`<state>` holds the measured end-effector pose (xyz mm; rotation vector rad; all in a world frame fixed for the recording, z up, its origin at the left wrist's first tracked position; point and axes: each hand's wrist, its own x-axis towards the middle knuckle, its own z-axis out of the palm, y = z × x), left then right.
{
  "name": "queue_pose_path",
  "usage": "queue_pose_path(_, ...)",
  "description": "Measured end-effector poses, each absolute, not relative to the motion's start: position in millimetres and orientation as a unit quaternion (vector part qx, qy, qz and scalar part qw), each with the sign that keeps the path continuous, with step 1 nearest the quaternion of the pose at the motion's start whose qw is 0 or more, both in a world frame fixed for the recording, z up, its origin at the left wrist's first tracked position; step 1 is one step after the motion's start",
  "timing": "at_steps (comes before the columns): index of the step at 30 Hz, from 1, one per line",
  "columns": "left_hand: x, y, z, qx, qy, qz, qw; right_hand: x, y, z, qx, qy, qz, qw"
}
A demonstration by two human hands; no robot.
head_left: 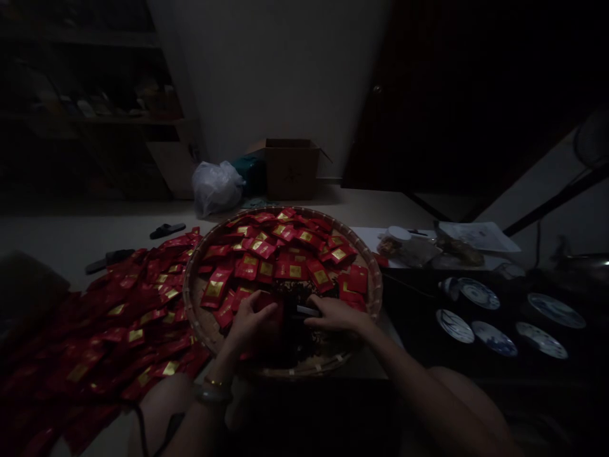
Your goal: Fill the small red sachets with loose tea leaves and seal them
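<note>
A wide round bamboo tray [189, 311] stands before me, heaped with small red packets with gold labels [290, 271]. My left hand [250, 320] is over its near left part, thumb and fingers around a dark red packet [271, 325]. Opposite it, my right hand [333, 314] pinches a small tool with a pale handle [308, 310]. The handle points left toward the packet; its far end is lost in the dark. Loose dark bits with pale specks [299, 292] lie among the packets near both hands.
More red packets [137, 330] spread over the floor at left, beside dark slippers [167, 230]. Blue-and-white dishes [495, 337] and filled plastic bags [419, 251] lie at right. A cardboard box [292, 170] and a white plastic bag [217, 187] stand by the wall.
</note>
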<state>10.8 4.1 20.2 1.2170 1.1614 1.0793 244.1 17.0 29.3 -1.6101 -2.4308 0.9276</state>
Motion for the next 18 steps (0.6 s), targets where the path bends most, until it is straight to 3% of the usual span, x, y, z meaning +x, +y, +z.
queue_pose_path(2,9.8,5.5,18.7,0.533,0.494,0.461,0.510,236.4,14.6,28.5,-0.509,-0.796,0.309,0.110)
queue_pose_path(5,10.4,5.8,21.8,0.550,0.501,0.458,0.487,210.3,14.0,29.4,-0.447,-0.763,0.361,0.298)
queue_pose_path(8,11.9,4.4,26.7,0.558,0.510,0.439,0.486,183.5,15.7,29.5,-0.430,-0.725,0.379,0.381)
queue_pose_path(12,13.1,3.0,26.3,0.575,0.506,0.427,0.481,171.7,18.1,25.7,-0.454,-0.701,0.377,0.401)
queue_pose_path(18,13.1,3.0,20.0,0.567,0.513,0.409,0.499,181.2,20.1,20.6,-0.462,-0.668,0.469,0.347)
